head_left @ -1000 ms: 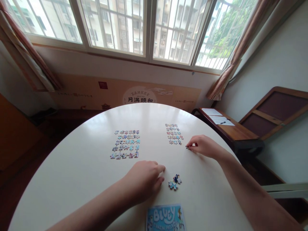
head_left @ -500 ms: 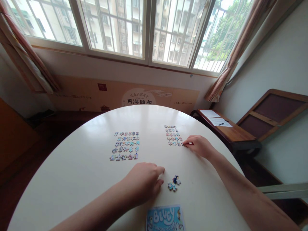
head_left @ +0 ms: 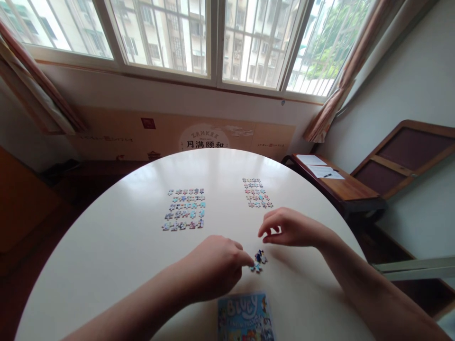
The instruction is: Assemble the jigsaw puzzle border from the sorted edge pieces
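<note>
Left hand (head_left: 222, 263): index finger extended to the right, its tip at the light-blue jigsaw piece (head_left: 258, 268); remaining fingers curled. Thumb hidden; whether it pinches cannot be told.

Right hand (head_left: 284, 227): thumb and fingers parted by a modest gap, holding nothing, fingers aimed left, just beyond the loose pieces.

Loose pieces: light-blue piece, partly covered by the fingertip, touching the dark-blue-and-white jigsaw pieces (head_left: 261, 256). Cluster's long axis slants from near left to far right; individual tabs too small to orient.

Left block of jigsaw pieces (head_left: 183, 226): five separate rows, each row's long axis running left to right.

Right block of jigsaw pieces (head_left: 261, 197): rows likewise crosswise; block slanting from far left to near right.

Bluey-printed packet (head_left: 245, 317): near edge of view, lettering upright toward the person, lower end cut off.

All on a rounded white surface (head_left: 106, 265).
</note>
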### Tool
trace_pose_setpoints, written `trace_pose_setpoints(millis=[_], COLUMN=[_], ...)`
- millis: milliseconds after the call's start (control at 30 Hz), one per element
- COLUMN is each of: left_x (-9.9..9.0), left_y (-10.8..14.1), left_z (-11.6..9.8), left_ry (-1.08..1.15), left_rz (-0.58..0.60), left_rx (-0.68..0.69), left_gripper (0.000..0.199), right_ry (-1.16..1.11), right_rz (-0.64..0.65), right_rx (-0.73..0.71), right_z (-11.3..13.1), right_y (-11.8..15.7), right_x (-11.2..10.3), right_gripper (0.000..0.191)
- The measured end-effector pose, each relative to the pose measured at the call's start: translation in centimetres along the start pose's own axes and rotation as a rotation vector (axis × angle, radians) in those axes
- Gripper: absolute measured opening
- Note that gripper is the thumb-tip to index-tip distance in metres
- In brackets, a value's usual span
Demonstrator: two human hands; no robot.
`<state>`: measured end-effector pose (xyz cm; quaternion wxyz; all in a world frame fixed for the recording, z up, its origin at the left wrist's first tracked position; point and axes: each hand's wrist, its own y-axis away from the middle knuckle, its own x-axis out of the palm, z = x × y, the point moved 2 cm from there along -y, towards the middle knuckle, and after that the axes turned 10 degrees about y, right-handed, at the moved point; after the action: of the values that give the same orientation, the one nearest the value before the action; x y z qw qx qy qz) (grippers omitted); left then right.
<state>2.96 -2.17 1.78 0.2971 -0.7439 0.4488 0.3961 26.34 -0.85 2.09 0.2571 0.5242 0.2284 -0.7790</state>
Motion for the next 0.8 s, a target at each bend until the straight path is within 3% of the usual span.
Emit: trace_pose_setpoints(millis=[100, 233, 433, 633, 700, 800], left_x=[0.0, -0.2, -0.3, 0.0, 0.1, 0.1], left_y=[0.1, 0.0, -0.1, -0.2, -0.2, -0.1], left_z=[-0.1, 0.0, 0.2, 0.9, 1.0, 0.9], left_ry=[0.009, 0.011, 0.026, -0.027, -0.024, -0.005], left_rz=[0.024, 0.048, 0.030, -0.025, -0.037, -0.048], left_rx=[0.025, 0.021, 0.014, -0.017, -0.016, -0.002], left_gripper=[0.052, 0.048, 0.044, 0.037, 0.035, 0.034], right_ry=[-0.030, -0.051, -0.109, -0.410, -0.508, -0.578], right_rz=[0.107, 0.169, 0.172, 0.299, 0.267, 0.055], right_rx=[-0.065, -0.093, -0.104, -0.048, 0.035, 0.206], right_z=[1.9, 2.6, 2.3, 0.3, -0.9, -2.8], right_y=[-0.3, -0.5, -0.7, -0.5, -0.4, -0.6], right_x=[0.4, 0.6, 0.7, 0.5, 0.3, 0.6], right_gripper=[0.017, 0.018, 0.018, 0.010, 0.015, 0.019])
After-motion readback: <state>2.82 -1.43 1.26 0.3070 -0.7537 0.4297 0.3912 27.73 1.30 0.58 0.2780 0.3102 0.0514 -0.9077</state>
